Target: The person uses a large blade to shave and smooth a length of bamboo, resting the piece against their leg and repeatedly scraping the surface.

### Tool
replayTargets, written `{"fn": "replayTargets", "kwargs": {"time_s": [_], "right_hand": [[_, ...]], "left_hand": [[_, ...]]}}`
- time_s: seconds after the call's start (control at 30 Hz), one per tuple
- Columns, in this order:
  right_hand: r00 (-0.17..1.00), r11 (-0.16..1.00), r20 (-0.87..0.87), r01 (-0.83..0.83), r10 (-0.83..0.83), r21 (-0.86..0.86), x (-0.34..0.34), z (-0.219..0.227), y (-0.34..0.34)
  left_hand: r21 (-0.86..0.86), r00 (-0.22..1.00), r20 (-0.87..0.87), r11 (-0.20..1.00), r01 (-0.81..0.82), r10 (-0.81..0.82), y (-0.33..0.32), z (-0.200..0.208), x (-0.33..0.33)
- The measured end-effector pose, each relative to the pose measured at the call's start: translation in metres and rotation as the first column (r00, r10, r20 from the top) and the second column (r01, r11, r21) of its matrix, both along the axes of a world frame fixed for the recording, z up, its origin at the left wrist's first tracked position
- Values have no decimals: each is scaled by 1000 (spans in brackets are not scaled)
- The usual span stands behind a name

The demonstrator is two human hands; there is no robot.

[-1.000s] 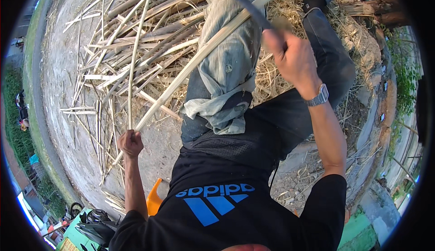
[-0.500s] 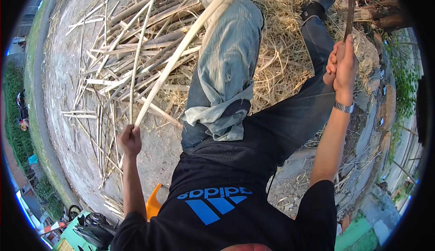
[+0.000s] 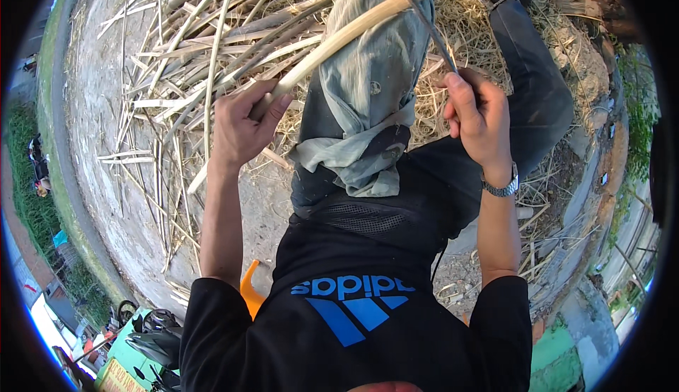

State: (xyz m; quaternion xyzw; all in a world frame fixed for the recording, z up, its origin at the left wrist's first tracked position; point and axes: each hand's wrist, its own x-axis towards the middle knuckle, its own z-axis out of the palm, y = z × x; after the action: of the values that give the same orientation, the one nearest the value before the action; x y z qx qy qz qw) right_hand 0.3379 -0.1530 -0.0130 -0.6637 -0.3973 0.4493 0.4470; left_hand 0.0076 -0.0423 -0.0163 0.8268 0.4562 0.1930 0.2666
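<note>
My left hand is wrapped round a pale, peeled wooden strip, which slants up to the right across my thigh; its lower end comes out below the hand. In my closed right hand is a long, narrow, dark-bladed knife, its handle mostly hidden by the fingers. The blade runs up and left and crosses the strip above my leg. I cannot tell whether the edge touches the wood. A worn grey cloth covers the thigh under the strip.
Many cut sticks and strips lie piled on the ground to the left. Curly shavings spread between my legs. A thick brown log lies at the far right, near a rough stone. Something orange shows beside my left side.
My left hand has moved up and right, gripping the strip, which now slants lower across the thigh. My right hand has come inward, swinging the knife from upright to leaning left across the strip.
</note>
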Motion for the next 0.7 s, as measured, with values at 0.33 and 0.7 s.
{"fn": "replayTargets", "kwargs": {"time_s": [0.33, 0.7], "right_hand": [[980, 987, 119, 159, -160, 19, 27, -3, 2], [884, 983, 443, 87, -152, 163, -29, -31, 15]], "left_hand": [[209, 916, -92, 907, -366, 391, 1, -18, -93], [250, 942, 113, 909, -335, 316, 13, -43, -77]]}}
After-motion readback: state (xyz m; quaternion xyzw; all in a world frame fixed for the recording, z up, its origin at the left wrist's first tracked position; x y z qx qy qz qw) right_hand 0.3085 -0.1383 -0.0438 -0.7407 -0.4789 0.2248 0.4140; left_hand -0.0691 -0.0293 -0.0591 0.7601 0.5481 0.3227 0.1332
